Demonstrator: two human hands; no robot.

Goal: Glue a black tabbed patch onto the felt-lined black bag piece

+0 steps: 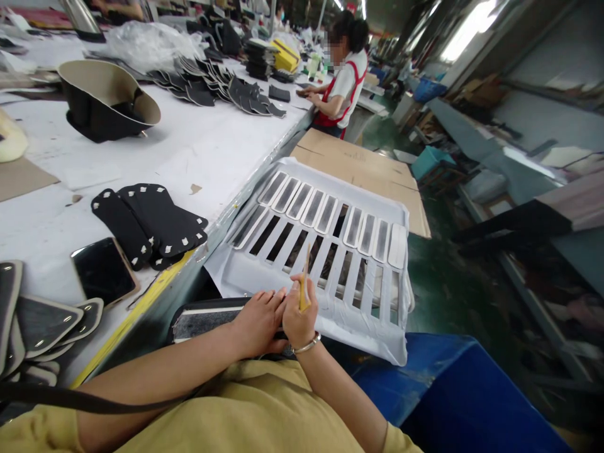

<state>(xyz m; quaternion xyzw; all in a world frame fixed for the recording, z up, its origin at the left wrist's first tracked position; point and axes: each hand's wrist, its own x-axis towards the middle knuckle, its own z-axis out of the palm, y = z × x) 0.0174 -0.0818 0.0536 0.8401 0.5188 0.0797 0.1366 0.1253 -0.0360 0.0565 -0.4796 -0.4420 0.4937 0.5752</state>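
Factory workbench (198, 145) runs along the left of a white slotted tray (330, 251), whose far slots hold grey strips. Nearest the tray, the right hand (299, 321) pinches a thin brush (305, 277); the left hand (257, 321) lies flat on a grey-padded piece (202, 321). Black cut pieces (151, 223) and a phone (104, 270) lie on the bench.

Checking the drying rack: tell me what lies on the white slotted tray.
Pale narrow strips fill the far slots of the white slotted plastic tray; near slots look open. Under it, cardboard shows, the rest covered.
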